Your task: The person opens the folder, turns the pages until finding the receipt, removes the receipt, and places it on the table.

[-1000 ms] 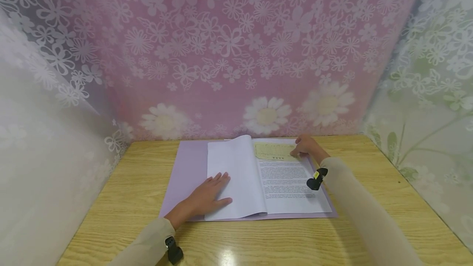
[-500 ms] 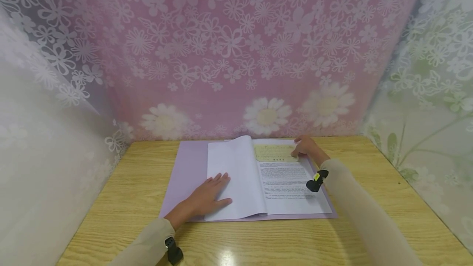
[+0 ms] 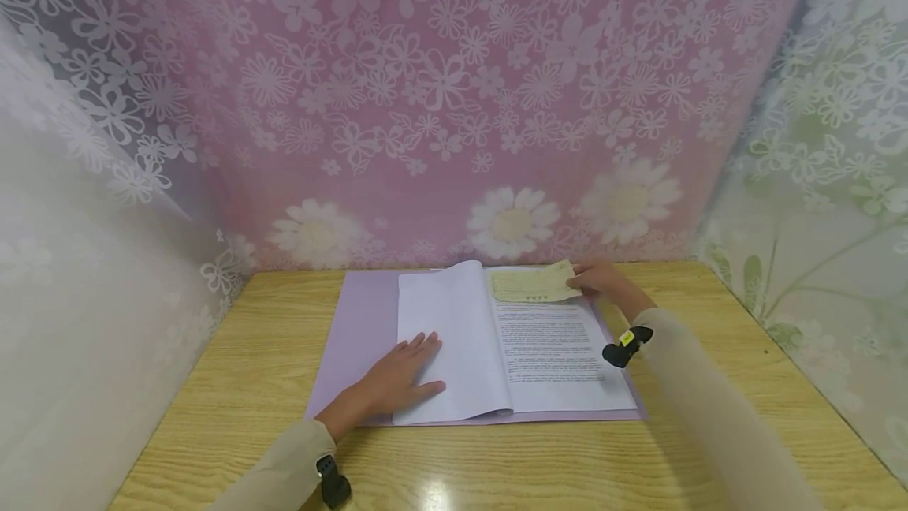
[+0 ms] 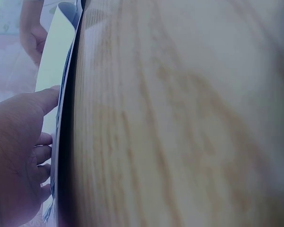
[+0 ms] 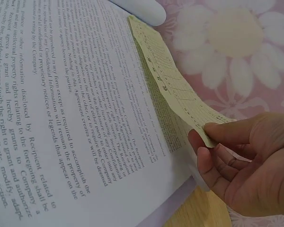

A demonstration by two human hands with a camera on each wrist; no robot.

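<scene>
A stack of white printed pages (image 3: 549,353) lies open inside a purple folder (image 3: 365,306). My left hand (image 3: 400,377) rests with spread fingers on the blank turned-over page (image 3: 440,306) at the left. Between thumb and index finger, my right hand (image 3: 604,282) pinches the right end of a thin yellow paper slip (image 3: 532,285) with printed lines and characters. In the right wrist view the slip (image 5: 175,85) is lifted off the printed page at the pinched end, and its shadow falls on the text below.
The folder lies on a light wooden table (image 3: 234,385). A pink flowered cloth (image 3: 440,180) stands along the table's back edge. Paler flowered cloths hang at the left (image 3: 85,274) and right (image 3: 837,259).
The yellow slip lay flat on the page before; its right end is now raised in my right hand's pinch. That hand has shifted slightly right. My left hand has stayed put.
</scene>
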